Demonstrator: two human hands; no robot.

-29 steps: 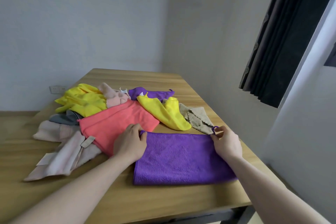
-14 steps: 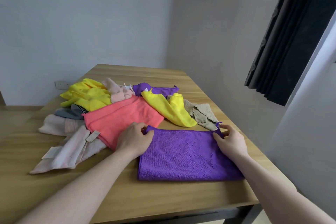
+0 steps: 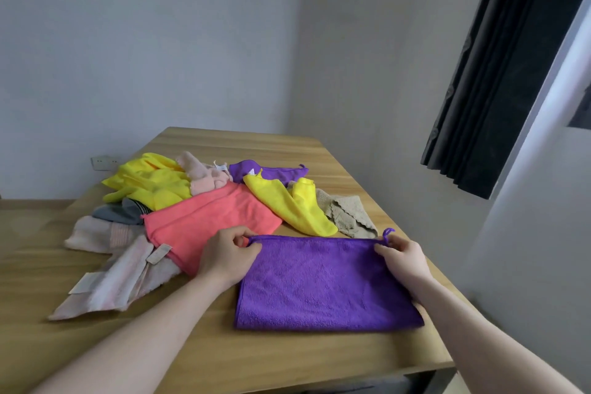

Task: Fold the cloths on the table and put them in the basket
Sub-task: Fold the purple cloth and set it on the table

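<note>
A: Where do the hands sit on the purple cloth (image 3: 323,281) now?

B: On its far corners. The left hand (image 3: 228,254) pinches the far-left corner; the right hand (image 3: 403,261) pinches the far-right one, just under the little hanging loop. Each grip is closed on fabric, not released.

A: Anything different from a second ago?

B: The far edge between the two grips is now drawn straight and taut, and the cloth lies flatter and squarer on the tabletop (image 3: 287,358). A second ago the left hand lay more over its corner; now its fingers are curled up, nipping the hem.

A: Meaning?

B: I'd judge one fold is already in, since the near edge looks doubled, and the corners are being squared for the next fold.

A: And the rest?

B: Beyond the left grip lies the coral cloth (image 3: 211,221), with pale pink, grey and yellow cloths behind; beyond the right grip, a beige cloth (image 3: 347,217). All look unfolded. No basket is in view, so most of the task remains.
</note>
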